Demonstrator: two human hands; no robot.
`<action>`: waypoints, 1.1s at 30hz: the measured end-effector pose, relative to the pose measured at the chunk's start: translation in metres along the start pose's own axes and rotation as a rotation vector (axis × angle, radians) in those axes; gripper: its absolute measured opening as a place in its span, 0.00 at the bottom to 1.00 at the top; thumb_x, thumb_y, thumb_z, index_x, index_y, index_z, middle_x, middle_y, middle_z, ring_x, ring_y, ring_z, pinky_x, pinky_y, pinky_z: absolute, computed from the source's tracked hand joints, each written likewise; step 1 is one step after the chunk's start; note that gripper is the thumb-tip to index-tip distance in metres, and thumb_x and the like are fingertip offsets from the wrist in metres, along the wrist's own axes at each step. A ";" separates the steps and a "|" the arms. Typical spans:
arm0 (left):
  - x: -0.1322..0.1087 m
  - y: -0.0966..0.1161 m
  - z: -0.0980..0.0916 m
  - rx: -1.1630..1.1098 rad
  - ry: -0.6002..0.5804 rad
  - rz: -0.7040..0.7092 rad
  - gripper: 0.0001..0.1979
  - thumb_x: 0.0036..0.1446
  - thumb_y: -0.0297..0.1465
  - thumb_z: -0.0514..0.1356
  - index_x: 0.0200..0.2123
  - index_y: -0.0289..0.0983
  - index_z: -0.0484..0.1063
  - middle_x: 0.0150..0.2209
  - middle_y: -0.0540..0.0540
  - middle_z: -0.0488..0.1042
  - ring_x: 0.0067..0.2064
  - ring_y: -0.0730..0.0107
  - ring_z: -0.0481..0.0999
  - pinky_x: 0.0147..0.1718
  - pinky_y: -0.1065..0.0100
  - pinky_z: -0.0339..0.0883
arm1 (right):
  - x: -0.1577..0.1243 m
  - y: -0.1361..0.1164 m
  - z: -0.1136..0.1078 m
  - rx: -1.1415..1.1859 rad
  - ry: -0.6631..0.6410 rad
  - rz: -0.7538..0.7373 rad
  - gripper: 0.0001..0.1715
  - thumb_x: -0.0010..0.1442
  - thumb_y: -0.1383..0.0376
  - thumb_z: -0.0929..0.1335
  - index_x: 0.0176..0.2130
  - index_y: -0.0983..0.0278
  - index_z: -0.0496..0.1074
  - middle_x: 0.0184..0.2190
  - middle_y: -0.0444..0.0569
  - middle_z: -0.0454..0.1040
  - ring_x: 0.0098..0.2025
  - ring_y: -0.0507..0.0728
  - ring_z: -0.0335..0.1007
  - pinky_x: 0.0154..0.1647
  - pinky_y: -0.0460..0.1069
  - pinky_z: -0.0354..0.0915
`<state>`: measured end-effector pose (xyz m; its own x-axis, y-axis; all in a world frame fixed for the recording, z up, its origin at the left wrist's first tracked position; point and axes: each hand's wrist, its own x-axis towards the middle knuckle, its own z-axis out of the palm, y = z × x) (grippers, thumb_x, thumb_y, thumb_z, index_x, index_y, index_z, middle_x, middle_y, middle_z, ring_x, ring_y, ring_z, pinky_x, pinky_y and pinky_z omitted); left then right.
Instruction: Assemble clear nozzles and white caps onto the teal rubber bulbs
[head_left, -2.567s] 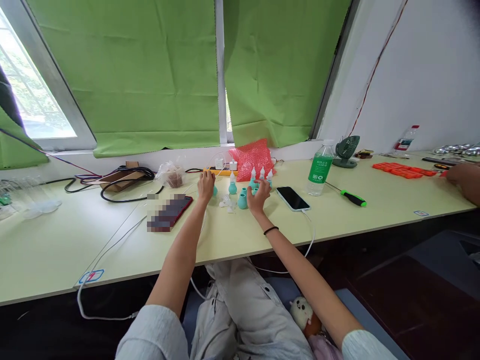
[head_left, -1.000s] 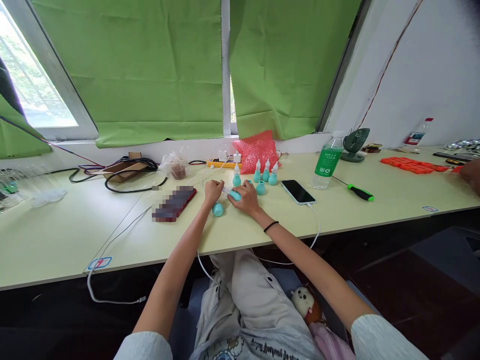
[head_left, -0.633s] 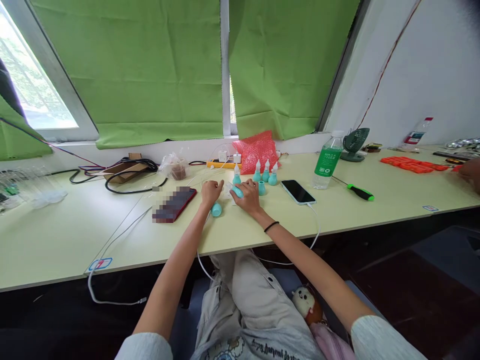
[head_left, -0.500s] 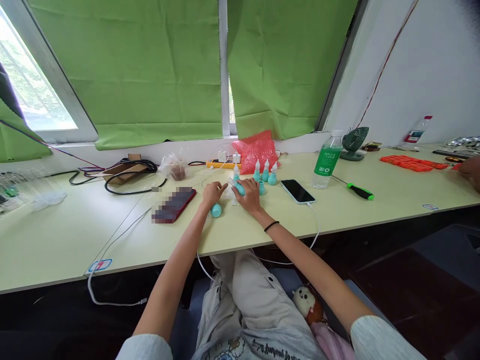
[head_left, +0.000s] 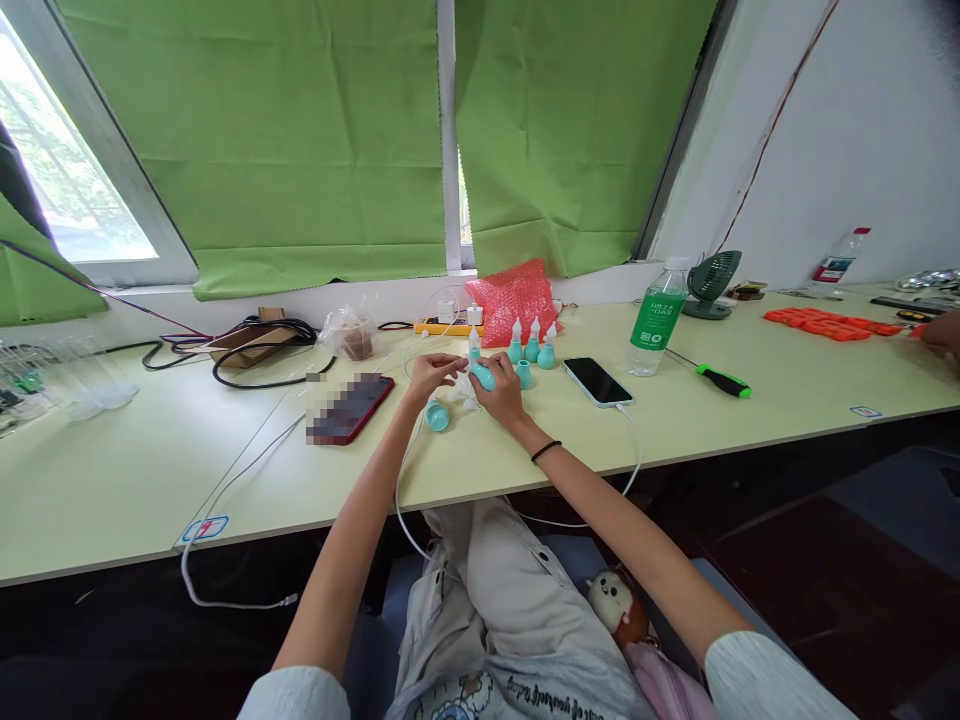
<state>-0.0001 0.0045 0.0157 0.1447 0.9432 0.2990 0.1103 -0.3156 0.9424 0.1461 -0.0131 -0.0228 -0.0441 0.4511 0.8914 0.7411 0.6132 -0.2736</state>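
Note:
My right hand [head_left: 501, 390] is closed round a teal squeeze bulb [head_left: 482, 376], tilted over the table. Close to the bulb's left end, the fingers of my left hand [head_left: 435, 376] are pinched together; what they hold, if anything, is too small to make out. A teal cup-like piece [head_left: 436, 416] lies under my left wrist, its round opening showing. Crumpled clear plastic [head_left: 466, 393] sits below the bulb. Behind my right hand stand several teal bulbs with pointed clear nozzles [head_left: 532, 345] and a teal bulb without a nozzle [head_left: 523, 375]. Another nozzled bulb [head_left: 474, 346] stands just beyond my fingers.
A red phone [head_left: 352, 410] lies left, and a white phone [head_left: 598, 381] on a cable lies right. Beyond stand a water bottle [head_left: 658, 320], a screwdriver [head_left: 724, 381] and a fan [head_left: 710, 285]. Red bubble wrap [head_left: 514, 305] and a power strip [head_left: 442, 328] are behind. Another person's hand [head_left: 941, 340] shows far right.
My left hand's fingers have shifted slightly and bunched near the bulb. The teal cup-like piece has turned, so more of its opening shows. My right hand keeps its hold.

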 end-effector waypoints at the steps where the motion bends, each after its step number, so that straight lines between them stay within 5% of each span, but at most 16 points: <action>1: 0.001 -0.001 0.000 -0.053 -0.016 -0.013 0.14 0.41 0.36 0.63 0.30 0.31 0.72 0.27 0.45 0.74 0.25 0.75 0.69 0.27 0.71 0.65 | 0.000 -0.001 0.000 0.008 0.003 0.005 0.13 0.55 0.62 0.61 0.40 0.65 0.65 0.35 0.52 0.63 0.39 0.56 0.62 0.38 0.50 0.62; 8: 0.009 -0.019 0.001 -0.269 -0.098 -0.118 0.10 0.55 0.31 0.53 0.39 0.31 0.66 0.36 0.46 0.69 0.34 0.73 0.71 0.32 0.66 0.67 | -0.001 -0.002 0.002 0.033 0.011 0.049 0.16 0.56 0.58 0.61 0.41 0.66 0.63 0.35 0.54 0.65 0.39 0.57 0.63 0.39 0.51 0.63; 33: 0.003 -0.013 0.012 -0.355 -0.042 -0.238 0.14 0.55 0.32 0.53 0.44 0.32 0.63 0.42 0.43 0.67 0.40 0.68 0.69 0.37 0.61 0.66 | -0.004 0.003 0.009 -0.109 -0.026 0.090 0.18 0.57 0.59 0.59 0.43 0.68 0.63 0.35 0.56 0.70 0.37 0.59 0.66 0.33 0.50 0.62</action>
<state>0.0110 0.0102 0.0022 0.1970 0.9781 0.0675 -0.1986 -0.0276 0.9797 0.1426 -0.0068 -0.0304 0.0098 0.5183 0.8551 0.8111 0.4960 -0.3099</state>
